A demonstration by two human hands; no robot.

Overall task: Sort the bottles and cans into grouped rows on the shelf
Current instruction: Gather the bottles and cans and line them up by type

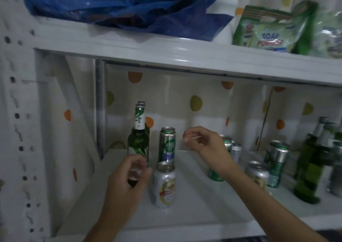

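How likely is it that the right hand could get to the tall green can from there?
Probably yes. The right hand hovers beside the tall green can with nothing between them; the silver can stands in front, not in the path. But its fingers seem to pinch a thin pale sliver.

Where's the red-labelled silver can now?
Head view, lower shelf, left of centre: the silver can stands in front of the tall green can, beside the left hand.
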